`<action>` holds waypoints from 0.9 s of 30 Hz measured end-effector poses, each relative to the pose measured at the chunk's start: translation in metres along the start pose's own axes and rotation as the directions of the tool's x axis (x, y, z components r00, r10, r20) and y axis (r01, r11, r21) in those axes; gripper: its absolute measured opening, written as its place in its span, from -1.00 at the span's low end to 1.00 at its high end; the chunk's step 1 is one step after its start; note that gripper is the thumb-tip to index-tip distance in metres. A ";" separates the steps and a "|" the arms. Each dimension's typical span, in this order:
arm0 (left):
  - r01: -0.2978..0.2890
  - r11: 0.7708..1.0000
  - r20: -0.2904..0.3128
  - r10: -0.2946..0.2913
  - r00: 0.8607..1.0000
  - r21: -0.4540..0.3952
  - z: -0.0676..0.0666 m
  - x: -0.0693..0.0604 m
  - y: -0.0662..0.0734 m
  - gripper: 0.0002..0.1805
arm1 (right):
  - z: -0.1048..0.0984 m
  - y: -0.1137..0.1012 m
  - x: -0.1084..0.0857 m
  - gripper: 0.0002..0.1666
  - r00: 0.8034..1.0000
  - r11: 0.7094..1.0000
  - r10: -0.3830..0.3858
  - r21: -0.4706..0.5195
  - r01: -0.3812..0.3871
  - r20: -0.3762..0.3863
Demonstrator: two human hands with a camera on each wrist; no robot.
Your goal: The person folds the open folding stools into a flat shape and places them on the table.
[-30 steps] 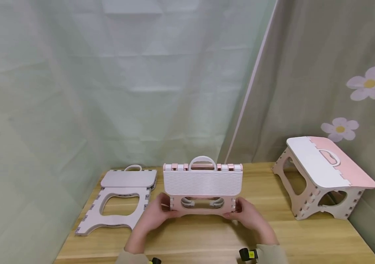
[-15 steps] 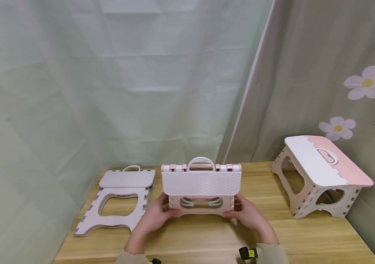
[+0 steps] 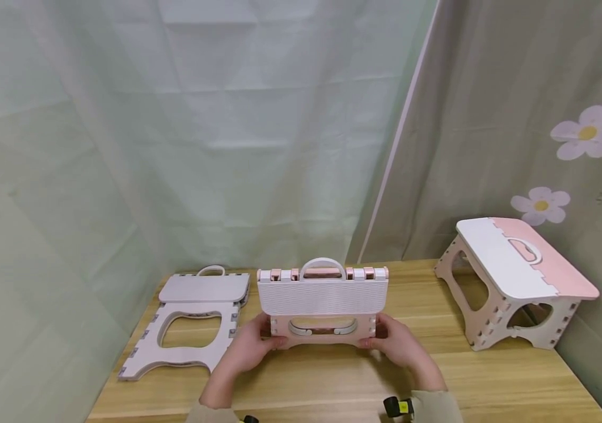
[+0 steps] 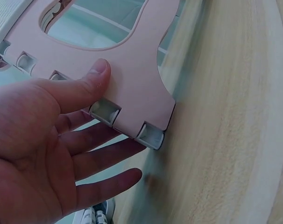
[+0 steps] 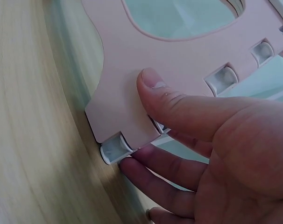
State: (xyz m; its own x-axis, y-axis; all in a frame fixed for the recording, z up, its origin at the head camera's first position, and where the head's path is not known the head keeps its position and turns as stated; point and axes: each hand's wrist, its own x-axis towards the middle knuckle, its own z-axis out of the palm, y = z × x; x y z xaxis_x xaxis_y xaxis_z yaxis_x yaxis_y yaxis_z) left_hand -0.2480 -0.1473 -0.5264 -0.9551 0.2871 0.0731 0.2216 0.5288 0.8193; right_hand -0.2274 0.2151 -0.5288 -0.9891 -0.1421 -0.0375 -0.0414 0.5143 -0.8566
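Note:
A pink and white folding stool (image 3: 324, 296) stands upright in the middle of the table, its white ribbed seat half hanging down in front and a white loop handle on top. My left hand (image 3: 250, 346) pinches the lower left edge of its pink leg panel, thumb on the front face. My right hand (image 3: 398, 346) grips the lower right edge the same way. In the left wrist view, the thumb (image 4: 99, 77) lies on the pink panel (image 4: 132, 70) and the other fingers extend behind it. In the right wrist view, the fingers (image 5: 165, 179) reach behind the panel's hinged edge.
A folded pale stool (image 3: 195, 352) lies flat on the wooden table (image 3: 327, 382) at left. An unfolded pink and white stool (image 3: 507, 258) stands at right. A pale green curtain (image 3: 258, 147) and a flowered grey-brown curtain (image 3: 470, 129) hang close behind the table.
The held stool's top and handle have dropped slightly, and the curved white part seen through its leg opening has shifted. Both hands keep their hold in about the same place.

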 end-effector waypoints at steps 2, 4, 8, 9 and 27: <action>0.000 1.000 0.007 0.000 1.000 -0.007 0.000 0.000 0.000 -0.50 | 0.000 0.000 -0.001 -0.33 1.000 1.000 0.006 -0.003 -0.006 0.004; 0.004 1.000 0.012 -0.003 1.000 -0.009 0.000 0.000 -0.001 -0.51 | -0.001 0.000 -0.001 -0.35 1.000 1.000 0.009 -0.005 -0.009 0.013; 0.020 1.000 0.023 -0.019 1.000 -0.018 0.000 0.000 -0.002 -0.51 | -0.001 -0.001 -0.001 -0.36 0.999 1.000 0.006 -0.015 -0.006 0.034; 0.026 0.999 0.025 -0.026 0.999 -0.019 0.000 0.000 -0.002 -0.50 | -0.002 -0.001 -0.001 -0.36 0.999 1.000 0.007 -0.017 -0.007 0.039; 0.039 0.999 0.022 -0.039 0.999 0.012 -0.003 -0.001 0.001 -0.54 | 0.001 -0.003 -0.003 -0.46 0.999 0.999 -0.019 -0.046 0.021 0.042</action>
State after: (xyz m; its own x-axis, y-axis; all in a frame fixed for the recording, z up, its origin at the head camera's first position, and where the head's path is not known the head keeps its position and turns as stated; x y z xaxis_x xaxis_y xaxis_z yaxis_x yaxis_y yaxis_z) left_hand -0.2469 -0.1490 -0.5240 -0.9585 0.2835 0.0287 0.1867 0.5489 0.8148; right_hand -0.2246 0.2134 -0.5268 -0.9814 -0.1873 -0.0429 -0.0685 0.5496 -0.8326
